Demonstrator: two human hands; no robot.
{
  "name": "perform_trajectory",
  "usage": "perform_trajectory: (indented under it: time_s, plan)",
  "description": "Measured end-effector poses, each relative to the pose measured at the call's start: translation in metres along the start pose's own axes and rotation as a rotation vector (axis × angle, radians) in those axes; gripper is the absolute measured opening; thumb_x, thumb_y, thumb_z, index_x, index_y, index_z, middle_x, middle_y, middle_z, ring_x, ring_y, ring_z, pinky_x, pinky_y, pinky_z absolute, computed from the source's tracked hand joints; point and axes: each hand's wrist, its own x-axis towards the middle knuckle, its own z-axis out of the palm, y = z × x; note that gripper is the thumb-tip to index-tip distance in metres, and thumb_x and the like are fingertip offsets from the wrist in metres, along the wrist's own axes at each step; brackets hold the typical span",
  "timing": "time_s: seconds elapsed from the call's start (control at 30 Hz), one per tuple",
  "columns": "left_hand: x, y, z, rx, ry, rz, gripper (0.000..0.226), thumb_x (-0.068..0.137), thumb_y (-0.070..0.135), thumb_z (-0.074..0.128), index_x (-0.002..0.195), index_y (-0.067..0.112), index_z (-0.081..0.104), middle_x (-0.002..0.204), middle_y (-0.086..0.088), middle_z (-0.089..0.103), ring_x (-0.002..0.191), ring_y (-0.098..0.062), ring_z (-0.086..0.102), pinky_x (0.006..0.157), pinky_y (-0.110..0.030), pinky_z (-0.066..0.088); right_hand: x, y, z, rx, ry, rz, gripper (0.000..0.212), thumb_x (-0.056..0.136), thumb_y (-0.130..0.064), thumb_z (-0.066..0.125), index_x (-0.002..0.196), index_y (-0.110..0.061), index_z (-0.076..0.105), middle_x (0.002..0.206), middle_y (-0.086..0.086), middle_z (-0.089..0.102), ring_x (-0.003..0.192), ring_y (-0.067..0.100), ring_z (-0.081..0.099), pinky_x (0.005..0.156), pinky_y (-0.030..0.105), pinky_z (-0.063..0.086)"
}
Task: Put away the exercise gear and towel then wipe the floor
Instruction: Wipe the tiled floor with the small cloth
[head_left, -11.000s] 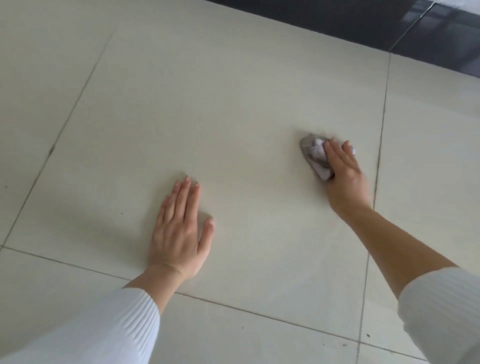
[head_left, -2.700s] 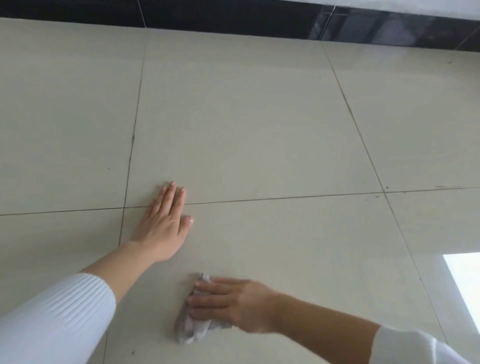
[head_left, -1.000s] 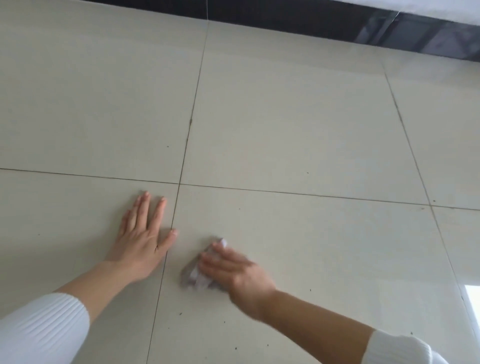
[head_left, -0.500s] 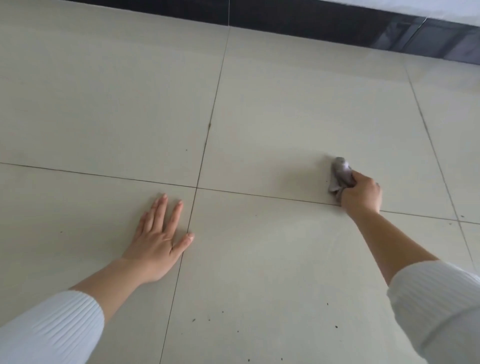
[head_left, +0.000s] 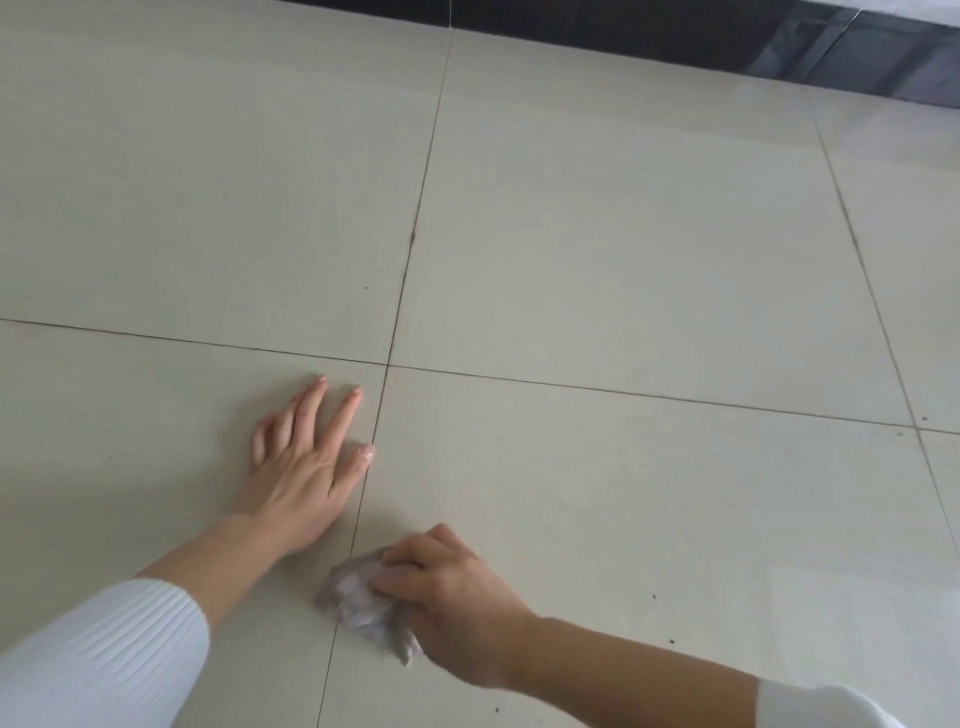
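Wiping stage by the look of it: no gear or towel in view, just floor (head_left: 623, 249) tiles. The right grip (head_left: 457, 597), near centre, has its fingers curled over a crumpled grey cloth (head_left: 358, 605) and presses it to the tile. The bunching likely makes a firm pad to scrub with. The cloth sticks out left of and under the fingers, with the palm behind it to the right. Its left edge sits right at the near-far grout line (head_left: 410, 249). The left grip (head_left: 304, 470) holds nothing: open, palm down on the tile left of that line, just far-left of the cloth and not touching it. Probably a prop for body weight while leaning over. Dark specks (head_left: 671, 642) lie right of the right grip on the near side, so that patch looks unwiped. Dark skirting (head_left: 623, 21) runs along the far edge. White sleeve (head_left: 104, 660) on the left arm, near-left.
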Motion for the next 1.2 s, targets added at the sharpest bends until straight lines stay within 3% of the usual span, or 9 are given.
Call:
perform_trajectory:
  time_s: [0.1, 0.17, 0.23, 0.43, 0.6, 0.83, 0.9, 1.07, 1.2]
  plan:
    - [0.003, -0.005, -0.001, 0.009, 0.03, -0.064, 0.067, 0.09, 0.057, 0.012, 0.151, 0.031, 0.021, 0.158, -0.013, 0.015, 0.14, -0.031, 0.019, 0.109, -0.05, 0.017, 0.032, 0.004, -0.043, 0.492, 0.203, 0.507, 0.037, 0.075, 0.003, 0.049, 0.091, -0.016, 0.077, 0.075, -0.012, 0.066, 0.064, -0.001, 0.059, 0.063, 0.017, 0.046]
    - [0.004, -0.01, -0.001, 0.001, 0.037, -0.103, 0.068, 0.091, 0.057, 0.012, 0.151, 0.027, 0.02, 0.158, -0.016, 0.013, 0.141, -0.033, 0.017, 0.111, -0.05, 0.015, 0.055, 0.035, -0.084, 0.42, 0.5, 0.615, 0.038, 0.077, 0.002, 0.051, 0.092, -0.02, 0.077, 0.073, -0.016, 0.065, 0.061, -0.002, 0.058, 0.058, 0.016, 0.043]
    - [0.004, -0.015, -0.001, -0.009, 0.045, -0.102, 0.068, 0.092, 0.056, 0.013, 0.152, 0.026, 0.019, 0.158, -0.017, 0.012, 0.141, -0.033, 0.017, 0.112, -0.05, 0.014, 0.072, 0.068, -0.123, 0.174, 0.68, 0.612, 0.04, 0.078, 0.002, 0.049, 0.101, -0.019, 0.075, 0.089, -0.007, 0.068, 0.081, 0.012, 0.062, 0.067, 0.018, 0.042]
    - [0.037, -0.033, -0.012, -0.081, 0.149, -0.152, 0.066, 0.093, 0.049, 0.014, 0.151, 0.017, 0.023, 0.157, -0.016, 0.017, 0.143, -0.033, 0.018, 0.114, -0.049, 0.015, 0.086, 0.14, -0.131, -0.313, 0.51, 0.565, 0.043, 0.098, -0.019, 0.043, 0.141, -0.02, 0.044, 0.154, 0.0, 0.031, 0.144, 0.024, 0.018, 0.113, 0.034, 0.02]
    - [0.101, -0.05, -0.021, -0.081, 0.23, -0.137, 0.068, 0.093, 0.049, 0.011, 0.151, 0.014, 0.021, 0.159, -0.016, 0.011, 0.146, -0.031, 0.01, 0.118, -0.047, 0.009, 0.134, 0.165, -0.144, -0.368, 0.481, 0.542, 0.045, 0.1, -0.023, 0.034, 0.145, -0.017, 0.04, 0.156, 0.011, 0.023, 0.145, 0.034, 0.012, 0.118, 0.044, 0.013]
    - [0.141, -0.055, -0.02, -0.128, 0.311, -0.188, 0.064, 0.093, 0.044, 0.021, 0.149, 0.014, 0.029, 0.159, -0.013, 0.018, 0.147, -0.025, 0.013, 0.12, -0.04, 0.01, 0.23, 0.17, -0.185, -0.279, 0.437, 0.703, 0.047, 0.101, -0.029, 0.032, 0.147, -0.036, 0.03, 0.16, 0.012, -0.001, 0.147, 0.029, -0.006, 0.119, 0.035, -0.001]
    - [0.139, -0.055, -0.02, -0.13, 0.319, -0.179, 0.063, 0.093, 0.042, 0.021, 0.149, 0.015, 0.03, 0.158, -0.013, 0.019, 0.147, -0.025, 0.014, 0.12, -0.039, 0.012, 0.254, 0.161, -0.173, -0.258, 0.456, 0.66, 0.046, 0.099, -0.027, 0.034, 0.144, -0.035, 0.036, 0.16, 0.007, 0.008, 0.147, 0.025, 0.001, 0.119, 0.035, 0.006]
    - [0.139, -0.055, -0.022, -0.136, 0.32, -0.174, 0.059, 0.094, 0.033, 0.02, 0.147, 0.011, 0.034, 0.157, -0.015, 0.024, 0.146, -0.026, 0.018, 0.119, -0.042, 0.016, 0.248, 0.104, -0.101, -0.224, 0.361, 0.13, 0.047, 0.086, -0.009, 0.042, 0.129, -0.015, 0.059, 0.137, 0.012, 0.051, 0.129, 0.032, 0.044, 0.103, 0.041, 0.042]
    - [0.139, -0.054, -0.023, -0.14, 0.312, -0.18, 0.056, 0.096, 0.028, 0.022, 0.147, 0.011, 0.035, 0.157, -0.014, 0.025, 0.147, -0.024, 0.018, 0.119, -0.041, 0.017, 0.194, 0.081, -0.076, -0.26, 0.097, -0.15, 0.039, 0.087, -0.004, 0.051, 0.122, -0.015, 0.064, 0.134, 0.004, 0.057, 0.13, 0.022, 0.048, 0.109, 0.033, 0.038]
